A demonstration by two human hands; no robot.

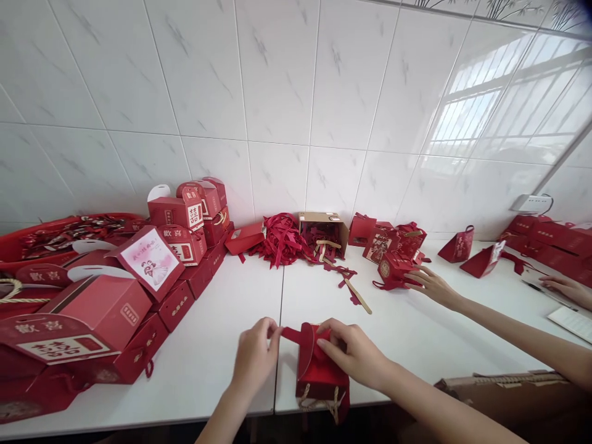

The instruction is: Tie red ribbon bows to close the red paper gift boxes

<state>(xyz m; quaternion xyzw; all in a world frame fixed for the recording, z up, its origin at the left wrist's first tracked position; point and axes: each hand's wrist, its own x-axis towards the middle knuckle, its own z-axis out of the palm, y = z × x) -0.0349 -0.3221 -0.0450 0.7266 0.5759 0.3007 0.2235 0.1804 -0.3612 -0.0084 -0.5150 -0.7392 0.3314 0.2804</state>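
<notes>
Small red box (324,369) and red ribbon (291,335) at the tabletop's (208,376) near edge.
The box lies with its rounded, pale-edged flap to the left and twisted, straw-coloured cord (335,404) at its near end; the right hand's (356,353) fingers touch its top. The flat ribbon stretches from the box's far left side to the left hand's (259,348) pinched fingertips.

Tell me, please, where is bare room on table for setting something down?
Bare table shows between the stacked boxes and left hand, and from the right hand to the other person's arm. Crowded along the wall: ribbon pile, open carton, red boxes.
</notes>
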